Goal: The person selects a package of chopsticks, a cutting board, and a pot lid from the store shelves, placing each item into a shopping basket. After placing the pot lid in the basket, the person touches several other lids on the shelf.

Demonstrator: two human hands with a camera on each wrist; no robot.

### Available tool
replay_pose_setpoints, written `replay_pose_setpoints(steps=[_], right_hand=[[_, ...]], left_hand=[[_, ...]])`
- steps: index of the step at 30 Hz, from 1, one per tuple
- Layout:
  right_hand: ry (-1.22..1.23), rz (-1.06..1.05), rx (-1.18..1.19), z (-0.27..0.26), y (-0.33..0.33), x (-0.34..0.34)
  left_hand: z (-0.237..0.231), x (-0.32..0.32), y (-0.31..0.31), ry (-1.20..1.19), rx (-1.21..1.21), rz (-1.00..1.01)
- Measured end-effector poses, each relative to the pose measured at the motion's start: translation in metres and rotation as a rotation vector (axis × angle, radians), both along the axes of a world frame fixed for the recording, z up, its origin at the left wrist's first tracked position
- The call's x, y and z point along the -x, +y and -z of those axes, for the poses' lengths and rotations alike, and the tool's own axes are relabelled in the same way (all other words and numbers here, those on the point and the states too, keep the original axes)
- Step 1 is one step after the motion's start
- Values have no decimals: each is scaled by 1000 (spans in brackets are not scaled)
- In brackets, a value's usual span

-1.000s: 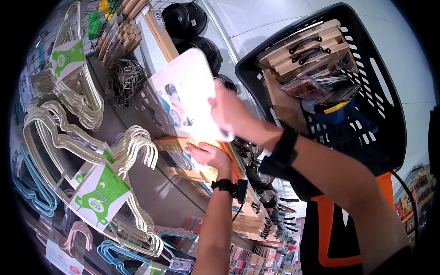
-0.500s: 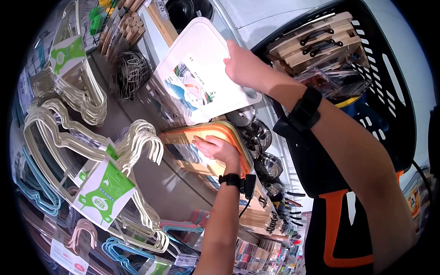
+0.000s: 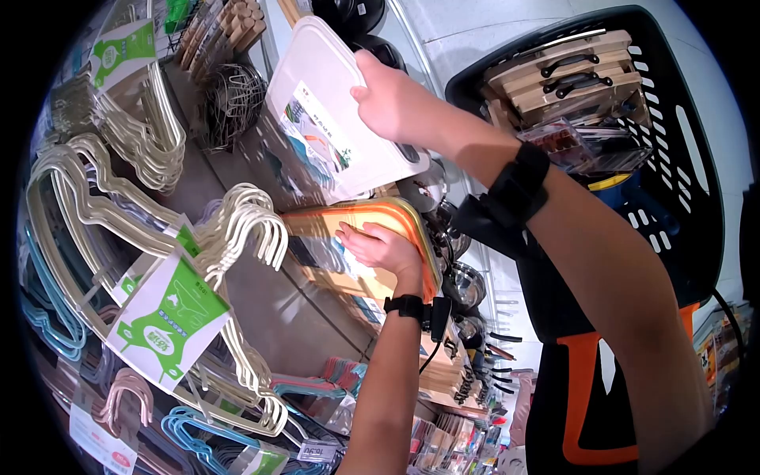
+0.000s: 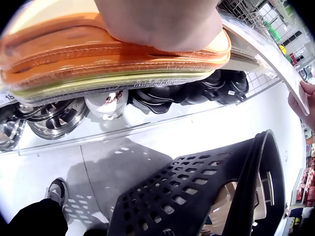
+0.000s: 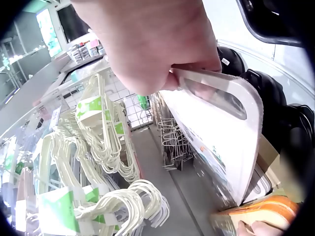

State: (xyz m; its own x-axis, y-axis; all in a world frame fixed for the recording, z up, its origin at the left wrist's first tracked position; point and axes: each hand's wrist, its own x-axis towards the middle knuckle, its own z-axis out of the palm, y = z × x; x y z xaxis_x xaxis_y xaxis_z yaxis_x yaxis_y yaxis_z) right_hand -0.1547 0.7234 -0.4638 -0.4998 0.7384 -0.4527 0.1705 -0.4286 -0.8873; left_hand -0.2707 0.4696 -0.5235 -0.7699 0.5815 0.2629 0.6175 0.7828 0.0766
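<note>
My right hand (image 3: 392, 99) pinches a white plastic cutting board (image 3: 309, 71) by its edge, near the slotted handle end. A printed label (image 3: 317, 138) covers part of the board's face, and the right wrist view shows the handle slot just beyond the hand (image 5: 147, 44). My left hand (image 3: 384, 249) rests on a row of orange and yellow cutting boards (image 3: 396, 212), its fingers laid against the front one's face. In the left wrist view the boards' rounded orange edges (image 4: 123, 61) show right under that hand (image 4: 162, 22).
A black shopping basket (image 3: 697, 174) with orange handles stands at right, holding wooden boards (image 3: 578, 59) with black handles and packaged goods. White hangers (image 3: 245, 229) crowd the left. Wire racks (image 3: 233, 99), rolling pins (image 3: 237, 28), dark pans (image 3: 380, 51) and metal kitchenware (image 3: 463, 281) surround the boards.
The white board has swung up and away from the orange and yellow boards, then shifted slightly left, with my right hand still gripping it. My left hand stays on the other boards.
</note>
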Motion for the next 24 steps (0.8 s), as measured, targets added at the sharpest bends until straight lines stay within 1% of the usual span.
replay_pose_setpoints(steps=[1, 4, 7, 8, 9, 11, 13, 14, 17, 18, 21, 22, 24], right_hand=[[-5, -28, 43, -3, 1, 3], [30, -68, 10, 7, 5, 22], [8, -133, -52, 8, -1, 44], [6, -179, -38, 8, -7, 49], [11, -121, -24, 10, -13, 59], [33, -98, 11, 23, -12, 67], [-29, -168, 3, 30, -4, 58], [37, -136, 3, 33, -8, 50], [68, 8, -76, 38, -18, 41], [118, 90, -74, 47, -17, 41], [209, 120, 93, 49, -11, 35], [181, 79, 100, 37, -13, 30], [237, 126, 129, 39, -19, 40]], left_hand=[[0, -1, 1, 24, -2, 16], [1, -1, 0, 62, -3, 38], [2, -1, 1, 72, -13, 50], [1, 0, 1, 74, -16, 53], [1, 0, 0, 56, -11, 47], [2, 0, -2, 17, -2, 32], [2, 2, -4, 15, -7, 43], [3, 2, -5, 16, -3, 36], [5, 4, -4, -3, -13, 35], [5, 3, -3, -4, -12, 33], [-1, -2, -3, -27, 13, -6], [0, -1, -3, -26, 10, -1], [1, 0, -1, -39, 2, 0]])
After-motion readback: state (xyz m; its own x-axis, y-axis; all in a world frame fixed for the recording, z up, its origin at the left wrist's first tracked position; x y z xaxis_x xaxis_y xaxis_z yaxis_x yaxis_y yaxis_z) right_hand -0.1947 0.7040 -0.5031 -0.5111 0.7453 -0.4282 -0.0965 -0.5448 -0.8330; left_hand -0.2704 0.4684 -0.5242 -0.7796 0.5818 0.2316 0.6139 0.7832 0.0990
